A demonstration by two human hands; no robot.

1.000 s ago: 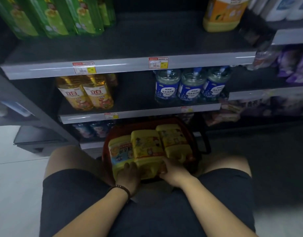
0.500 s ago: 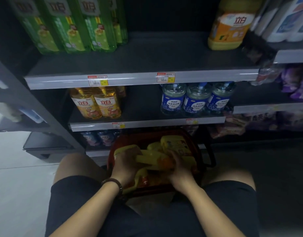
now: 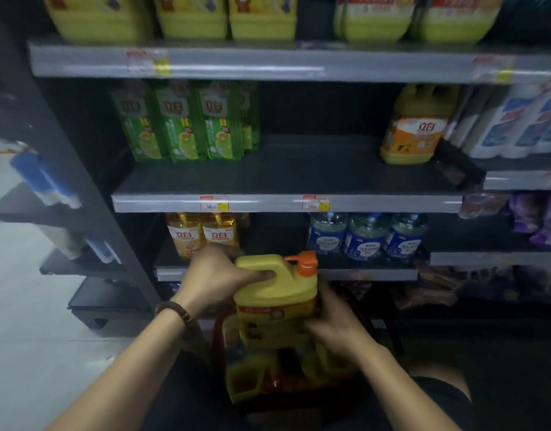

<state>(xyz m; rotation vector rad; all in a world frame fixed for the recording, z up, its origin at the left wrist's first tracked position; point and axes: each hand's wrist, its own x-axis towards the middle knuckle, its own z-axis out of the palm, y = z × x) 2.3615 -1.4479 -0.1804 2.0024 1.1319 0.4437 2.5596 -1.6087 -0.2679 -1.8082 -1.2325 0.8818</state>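
Yellow plastic jug with orange cap (image 3: 275, 287) is held just above the red basket (image 3: 217, 332). Left hand (image 3: 218, 275) clenches its handle; right hand (image 3: 333, 321) grasps its lower side. Shelving not yet done, seemingly; more yellow jugs (image 3: 246, 377) wait in the basket.

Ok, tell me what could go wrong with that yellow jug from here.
1. The yellow jug is held above the red basket; if the left-hand grip on its handle slips, it may drop onto the jugs below.
2. The right-hand grip holds only its lower side, so the jug could tilt.
3. Its orange cap appears near the shelf edge and might knock it on the way up.
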